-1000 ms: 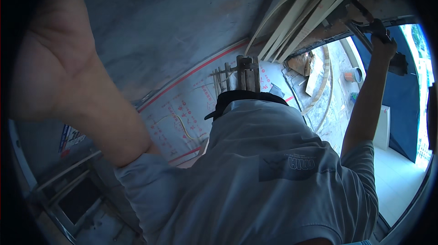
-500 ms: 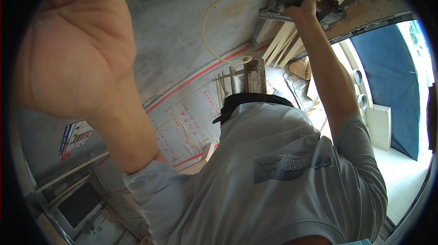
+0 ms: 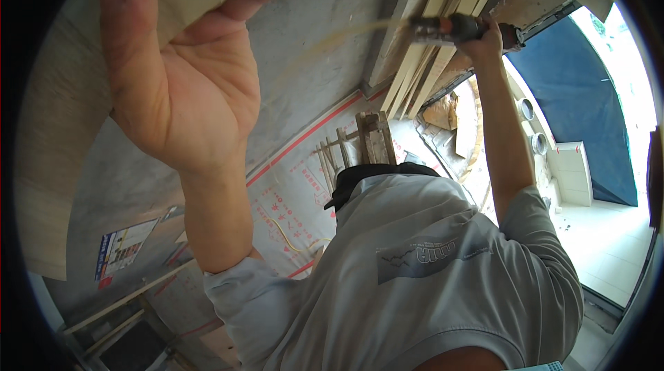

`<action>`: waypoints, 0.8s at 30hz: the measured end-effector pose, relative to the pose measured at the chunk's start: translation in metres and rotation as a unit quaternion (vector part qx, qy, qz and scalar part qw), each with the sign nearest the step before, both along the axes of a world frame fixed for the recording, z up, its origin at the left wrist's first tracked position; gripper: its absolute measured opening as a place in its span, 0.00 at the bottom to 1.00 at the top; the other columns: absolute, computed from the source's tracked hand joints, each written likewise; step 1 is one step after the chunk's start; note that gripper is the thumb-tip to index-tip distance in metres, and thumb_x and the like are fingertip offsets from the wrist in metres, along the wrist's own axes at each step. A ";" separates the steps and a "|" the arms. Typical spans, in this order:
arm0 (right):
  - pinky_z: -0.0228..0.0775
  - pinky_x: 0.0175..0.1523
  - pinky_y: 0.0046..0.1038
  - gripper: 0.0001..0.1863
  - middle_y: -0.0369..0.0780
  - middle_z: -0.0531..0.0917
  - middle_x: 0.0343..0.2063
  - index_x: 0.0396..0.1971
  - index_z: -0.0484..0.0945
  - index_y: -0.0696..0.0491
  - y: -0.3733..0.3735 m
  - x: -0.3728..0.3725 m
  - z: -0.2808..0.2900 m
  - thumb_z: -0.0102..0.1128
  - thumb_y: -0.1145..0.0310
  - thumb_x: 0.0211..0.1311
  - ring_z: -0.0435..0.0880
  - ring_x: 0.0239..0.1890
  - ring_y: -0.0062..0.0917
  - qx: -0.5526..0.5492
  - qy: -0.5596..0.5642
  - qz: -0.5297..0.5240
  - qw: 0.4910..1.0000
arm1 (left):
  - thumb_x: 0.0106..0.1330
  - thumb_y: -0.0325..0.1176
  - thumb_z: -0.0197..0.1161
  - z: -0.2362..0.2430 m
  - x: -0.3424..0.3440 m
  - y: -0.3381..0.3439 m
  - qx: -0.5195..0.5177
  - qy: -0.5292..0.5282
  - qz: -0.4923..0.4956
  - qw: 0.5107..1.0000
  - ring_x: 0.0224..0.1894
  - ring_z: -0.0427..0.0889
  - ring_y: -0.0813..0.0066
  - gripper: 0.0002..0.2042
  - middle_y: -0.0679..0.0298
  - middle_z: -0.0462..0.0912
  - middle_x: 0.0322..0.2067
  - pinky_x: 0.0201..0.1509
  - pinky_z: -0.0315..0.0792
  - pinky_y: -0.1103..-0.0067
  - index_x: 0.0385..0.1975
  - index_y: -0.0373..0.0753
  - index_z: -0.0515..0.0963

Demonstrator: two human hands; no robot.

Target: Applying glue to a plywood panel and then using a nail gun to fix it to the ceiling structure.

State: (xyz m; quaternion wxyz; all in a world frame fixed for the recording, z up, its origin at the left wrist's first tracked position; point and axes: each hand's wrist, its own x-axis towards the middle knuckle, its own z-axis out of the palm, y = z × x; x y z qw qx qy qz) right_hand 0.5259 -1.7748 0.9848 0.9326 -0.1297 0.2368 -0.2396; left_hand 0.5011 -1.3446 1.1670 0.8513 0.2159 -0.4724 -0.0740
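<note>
My left hand (image 3: 200, 94) is raised at the upper left, palm toward the view. A pale plywood board (image 3: 76, 87) lies across it, the thumb in front and one finger stretched along the edge; the other fingers are hidden behind the wood. At the upper right, my right hand (image 3: 482, 42) is wrapped round a dark nail gun (image 3: 467, 27) with a red coupling. A yellowish air hose (image 3: 346, 38), smeared by motion, runs from its left end. The gun is held up near the loose timber strips, apart from the board.
Long timber strips (image 3: 443, 32) lean at the upper right beside a bright opening with a dark blue sheet (image 3: 581, 101). A wooden frame (image 3: 373, 137) stands beyond my cap. Printed sheeting (image 3: 290, 198) covers the floor by the grey wall (image 3: 325, 46).
The plywood board has come into view at the upper left, in my left hand, which has moved right and down. My right hand has shifted slightly right and down with the nail gun.
</note>
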 end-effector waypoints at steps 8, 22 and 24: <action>0.77 0.46 0.32 0.24 0.42 0.82 0.47 0.61 0.69 0.43 0.004 -0.151 0.077 0.54 0.51 0.70 0.80 0.36 0.25 -0.269 -0.169 -0.132 0.939 | 0.70 0.47 0.55 0.019 0.000 -0.064 0.089 0.010 0.240 0.967 0.46 0.82 0.52 0.34 0.45 0.70 0.59 0.36 0.86 0.65 0.66 0.26 0.56; 0.72 0.28 0.20 0.15 0.35 0.78 0.22 0.38 0.76 0.58 -0.092 -0.288 0.262 0.69 0.64 0.59 0.79 0.23 0.16 -0.470 -0.063 -0.418 0.775 | 0.71 0.44 0.58 0.118 -0.021 -0.159 0.031 -0.078 0.161 0.983 0.45 0.85 0.62 0.34 0.49 0.70 0.60 0.34 0.88 0.71 0.70 0.35 0.53; 0.72 0.29 0.20 0.16 0.36 0.79 0.21 0.35 0.76 0.58 -0.083 -0.287 0.292 0.71 0.64 0.55 0.78 0.22 0.17 -0.522 -0.010 -0.409 0.749 | 0.71 0.44 0.59 0.138 -0.005 -0.148 0.049 -0.099 0.145 0.983 0.51 0.81 0.64 0.33 0.54 0.71 0.60 0.46 0.86 0.69 0.69 0.36 0.56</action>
